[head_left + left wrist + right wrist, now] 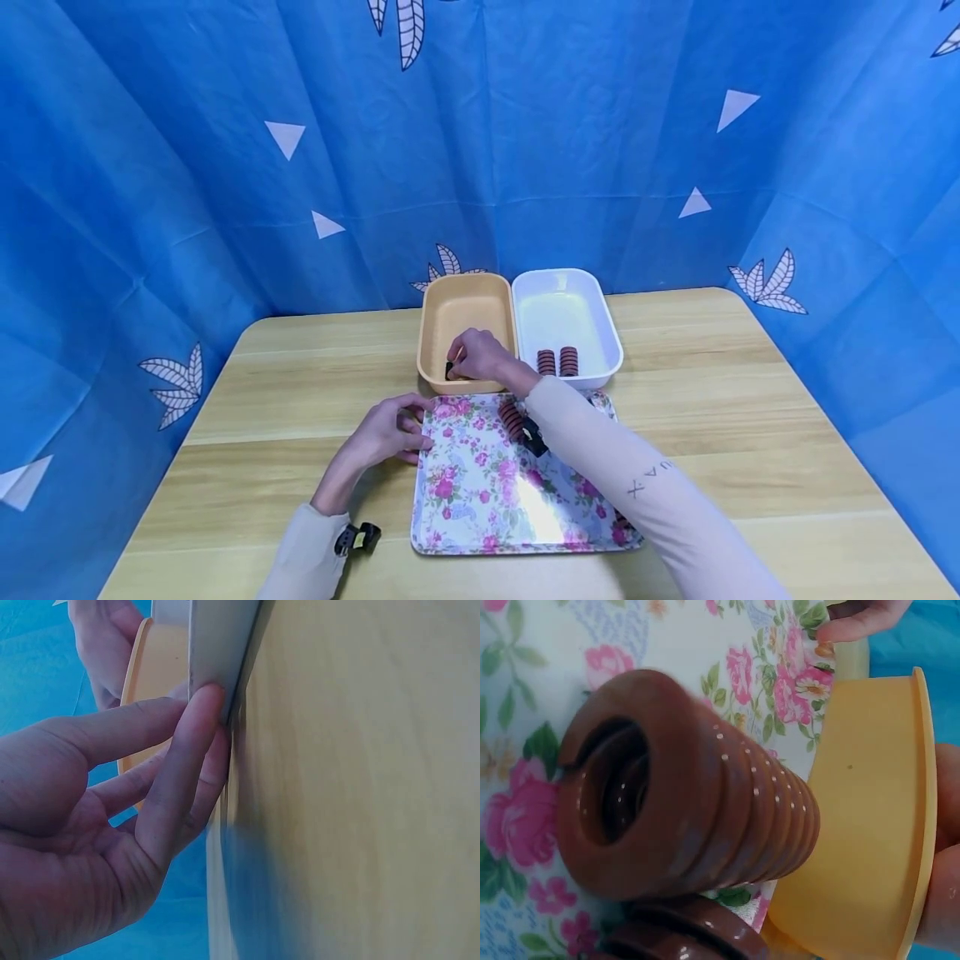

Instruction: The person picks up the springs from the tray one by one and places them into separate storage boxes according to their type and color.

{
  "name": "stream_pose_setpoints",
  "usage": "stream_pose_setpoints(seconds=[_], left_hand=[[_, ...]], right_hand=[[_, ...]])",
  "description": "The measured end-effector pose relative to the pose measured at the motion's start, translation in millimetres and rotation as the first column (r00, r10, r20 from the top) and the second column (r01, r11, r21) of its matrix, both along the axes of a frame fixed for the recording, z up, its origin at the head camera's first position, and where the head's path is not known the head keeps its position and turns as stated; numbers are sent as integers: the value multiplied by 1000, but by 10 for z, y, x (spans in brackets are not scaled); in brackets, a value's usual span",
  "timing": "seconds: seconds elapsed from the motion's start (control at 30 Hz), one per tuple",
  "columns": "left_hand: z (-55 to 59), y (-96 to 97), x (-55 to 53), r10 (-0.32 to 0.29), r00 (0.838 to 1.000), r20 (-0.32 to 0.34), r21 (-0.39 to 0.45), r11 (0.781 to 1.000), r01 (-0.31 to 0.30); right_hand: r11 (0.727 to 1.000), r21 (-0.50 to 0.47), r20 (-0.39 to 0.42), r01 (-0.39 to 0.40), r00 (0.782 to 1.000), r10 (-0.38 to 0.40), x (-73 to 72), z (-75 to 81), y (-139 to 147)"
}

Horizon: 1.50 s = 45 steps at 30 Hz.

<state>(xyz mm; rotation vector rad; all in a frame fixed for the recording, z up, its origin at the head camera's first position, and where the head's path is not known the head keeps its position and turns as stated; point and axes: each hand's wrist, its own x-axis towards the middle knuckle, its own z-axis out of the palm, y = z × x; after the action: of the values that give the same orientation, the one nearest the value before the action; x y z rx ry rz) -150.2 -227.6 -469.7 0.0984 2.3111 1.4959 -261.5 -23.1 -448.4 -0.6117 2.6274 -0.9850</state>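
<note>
My left hand (390, 429) holds the left rim of a flowered tray (468, 475); in the left wrist view its fingertips lie against the tray's side wall (217, 652). Over the front of a tan bin (468, 308), my right hand (480, 354) has its fingers curled downward at a small black piece (449, 370), whose kind I cannot make out. A row of shiny brown rings (727, 795) lies on the tray under the right wrist, with more brown rings (690, 930) beside it. The right fingertips are hidden behind the tan bin's wall in the right wrist view.
A white bin (558, 312) stands against the tan one's right side, with two rows of brown rings (568, 362) at its front. Further brown rings (621, 520) show beside the right sleeve. Behind the wooden table (322, 358) hangs a blue curtain (540, 150).
</note>
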Motion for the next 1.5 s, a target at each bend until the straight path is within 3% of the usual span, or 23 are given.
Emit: stream_pose_setpoints(seconds=[0.47,0.83,1.13,1.5], left_hand=[[11,-8,4,-16,1000,-11,7,1000,16],[10,-29,-17,-25,999,-29,-5,1000,24],[17,-15,-17,-21,1000,-22,6,1000,21],[7,-10,-24,-24,999,-40,-7,1000,24]], right_hand=[[997,-66,-139,-28,990,19,150,142,182],[972,-189,-171,-140,979,108,266,258,478],[963,-241,-241,-123,969,64,438,345,686],[932,-336,-252,-138,966,53,662,433,907]])
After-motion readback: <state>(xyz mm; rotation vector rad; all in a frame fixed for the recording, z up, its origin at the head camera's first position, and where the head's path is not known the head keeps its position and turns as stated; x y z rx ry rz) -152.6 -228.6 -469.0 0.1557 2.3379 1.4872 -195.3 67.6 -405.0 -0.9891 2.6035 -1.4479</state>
